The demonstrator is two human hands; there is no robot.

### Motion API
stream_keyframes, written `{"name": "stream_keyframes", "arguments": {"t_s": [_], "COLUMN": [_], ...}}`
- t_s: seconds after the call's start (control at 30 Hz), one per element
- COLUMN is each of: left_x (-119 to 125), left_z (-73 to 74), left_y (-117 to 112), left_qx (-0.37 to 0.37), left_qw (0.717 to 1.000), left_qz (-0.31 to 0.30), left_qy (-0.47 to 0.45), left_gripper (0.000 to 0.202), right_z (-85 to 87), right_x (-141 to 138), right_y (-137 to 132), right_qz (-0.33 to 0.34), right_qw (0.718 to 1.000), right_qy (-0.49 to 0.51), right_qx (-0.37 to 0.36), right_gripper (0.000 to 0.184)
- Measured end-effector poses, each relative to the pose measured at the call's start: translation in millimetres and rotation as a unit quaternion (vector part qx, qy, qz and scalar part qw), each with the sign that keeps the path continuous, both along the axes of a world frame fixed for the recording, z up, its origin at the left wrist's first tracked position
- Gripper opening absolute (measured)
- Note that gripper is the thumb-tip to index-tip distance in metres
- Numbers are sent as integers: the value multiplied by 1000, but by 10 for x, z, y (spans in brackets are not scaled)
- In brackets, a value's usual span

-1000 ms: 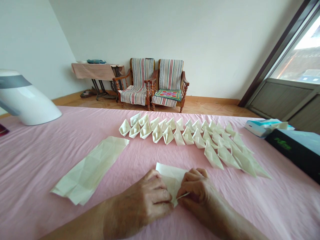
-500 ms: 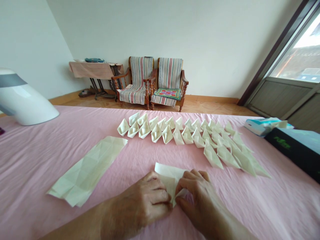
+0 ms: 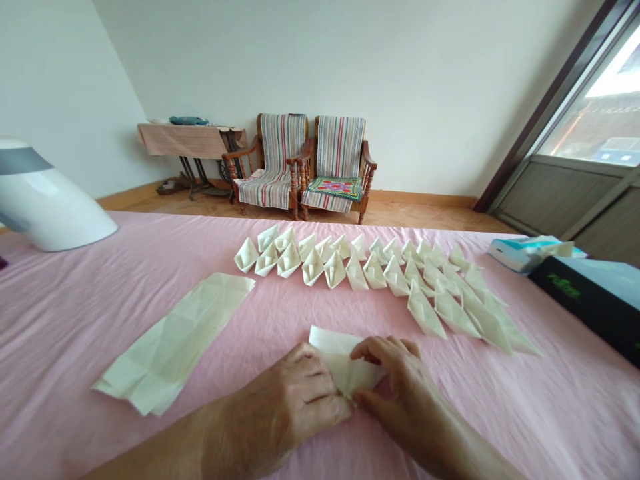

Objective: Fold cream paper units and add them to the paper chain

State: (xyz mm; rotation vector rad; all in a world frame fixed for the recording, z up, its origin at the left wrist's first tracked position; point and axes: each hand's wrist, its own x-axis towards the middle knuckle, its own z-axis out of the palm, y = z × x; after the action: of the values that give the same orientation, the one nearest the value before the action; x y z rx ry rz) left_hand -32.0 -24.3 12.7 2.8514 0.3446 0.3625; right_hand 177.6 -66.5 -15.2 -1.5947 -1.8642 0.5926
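As I look down through the head camera, I find a pale sheet of paper (image 3: 353, 373) on the pink tablecloth (image 3: 280, 307), low in my view and between the two hands, its far left corner showing beyond the knuckles. The left hand (image 3: 305, 393) covers the sheet's left side, fingers curled and pressed together; I cannot tell whether their tips pinch the paper or only hold it flat. On the right hand (image 3: 400, 383) I see the thumb and forefinger spread apart, the forefinger reaching over the paper and the thumb at its near edge, close beside the left fingertips. The other right fingers are bent, and I cannot make out whether they touch the sheet.

Out to the left I have some creased paper strips (image 3: 177, 340) lying slantwise, apart from the hands. Ahead, folded paper boats (image 3: 335, 270) stand in crowded rows, those on the right spreading nearer to me. At the far left a white jug (image 3: 65, 207) with a grey band is cut off by my frame. On the right sits a black box (image 3: 583, 303) with green lettering, a tissue pack (image 3: 517, 250) just behind it. Past the table I see two wooden armchairs (image 3: 285, 160) with striped covers against the wall.
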Motion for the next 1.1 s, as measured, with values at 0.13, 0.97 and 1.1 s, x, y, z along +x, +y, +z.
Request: {"name": "stream_keyframes", "arguments": {"t_s": [0.13,0.97,1.1], "left_x": [4,-20,-26], "left_z": [16,-13,-31], "left_y": [9,33,30], "left_qx": [5,-4,-3], "left_qw": [1000,1000,1000], "left_qz": [-6,-2,3], "left_qy": [0,-12,-1], "left_gripper": [22,27,25], "right_z": [-98,-147,-98], "right_x": [1,60,131], "right_y": [-15,69,-76], "right_qz": [-6,-29,0], "right_qw": [1000,987,948], "right_qy": [1,-79,-163], "right_qx": [28,135,274], "right_gripper": [48,36,27]}}
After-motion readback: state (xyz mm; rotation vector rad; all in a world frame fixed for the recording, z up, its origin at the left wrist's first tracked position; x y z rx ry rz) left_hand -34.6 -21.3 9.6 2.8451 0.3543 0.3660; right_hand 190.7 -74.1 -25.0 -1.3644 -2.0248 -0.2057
